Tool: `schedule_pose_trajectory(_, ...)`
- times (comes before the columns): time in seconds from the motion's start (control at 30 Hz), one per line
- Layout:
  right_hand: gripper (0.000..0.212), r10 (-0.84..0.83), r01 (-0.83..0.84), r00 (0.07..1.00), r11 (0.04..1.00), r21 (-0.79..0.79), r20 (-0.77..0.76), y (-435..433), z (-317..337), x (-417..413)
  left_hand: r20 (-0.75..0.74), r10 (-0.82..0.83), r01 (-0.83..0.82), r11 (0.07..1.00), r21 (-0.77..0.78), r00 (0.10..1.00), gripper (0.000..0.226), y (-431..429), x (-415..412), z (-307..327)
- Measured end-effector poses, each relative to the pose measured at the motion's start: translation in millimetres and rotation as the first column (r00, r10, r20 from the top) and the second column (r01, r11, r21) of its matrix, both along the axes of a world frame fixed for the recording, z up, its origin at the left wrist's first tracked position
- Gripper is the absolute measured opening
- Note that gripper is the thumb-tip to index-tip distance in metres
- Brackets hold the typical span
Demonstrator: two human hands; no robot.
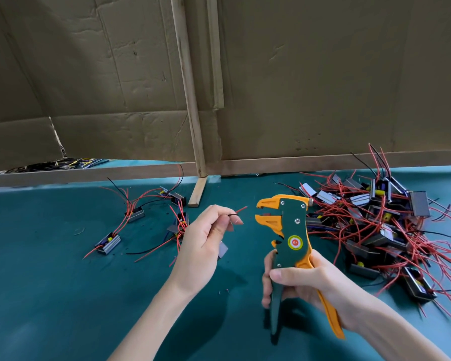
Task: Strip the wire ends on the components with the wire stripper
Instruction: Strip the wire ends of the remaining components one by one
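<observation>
one stripper (289, 238), four components (133, 220) left, pile (385, 225) right.

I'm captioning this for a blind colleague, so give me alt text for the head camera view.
The right hand holds a green and orange wire stripper, mouth open, facing a red wire end pinched in the left hand just short of it. On the teal table, a big pile of wired components lies right and a few components left.
</observation>
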State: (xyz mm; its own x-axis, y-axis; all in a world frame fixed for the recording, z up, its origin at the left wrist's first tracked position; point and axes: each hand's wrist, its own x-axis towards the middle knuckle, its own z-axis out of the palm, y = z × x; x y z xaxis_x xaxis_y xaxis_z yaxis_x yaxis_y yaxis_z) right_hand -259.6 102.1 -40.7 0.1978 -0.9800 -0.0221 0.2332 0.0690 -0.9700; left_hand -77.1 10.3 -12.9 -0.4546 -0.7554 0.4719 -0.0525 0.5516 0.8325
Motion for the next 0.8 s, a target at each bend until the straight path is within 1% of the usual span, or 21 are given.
schedule_pose_trajectory(0.13,0.027,0.06,-0.06,0.998,0.998,0.003,-0.007,0.2,-0.9,2.4,-0.02,-0.004,0.003,1.0,-0.028,1.0,0.018,3.3,-0.6,2.3)
schedule_pose_trajectory(0.23,0.029,0.055,-0.055,0.998,0.998,0.017,-0.001,0.4,-0.5,3.4,-0.076,0.007,-0.006,1.0,0.011,0.997,0.015,4.2,0.3,4.0)
schedule_pose_trajectory(0.33,0.029,0.058,-0.058,0.998,0.998,0.019,0.008,0.9,-0.2,3.1,-0.086,0.011,-0.007,0.999,0.046,0.996,0.007,4.4,0.7,5.2)
schedule_pose_trajectory(0.47,0.027,0.089,-0.089,0.996,0.996,0.003,-0.004,2.3,1.2,2.6,-0.094,-0.012,0.021,0.995,0.096,0.996,0.01,4.7,-0.2,4.5)
schedule_pose_trajectory(0.8,0.025,0.104,-0.104,0.995,0.994,-0.014,-0.013,4.2,1.9,3.7,-0.087,-0.028,0.042,0.985,0.167,0.996,0.008,2.7,-0.9,1.2)
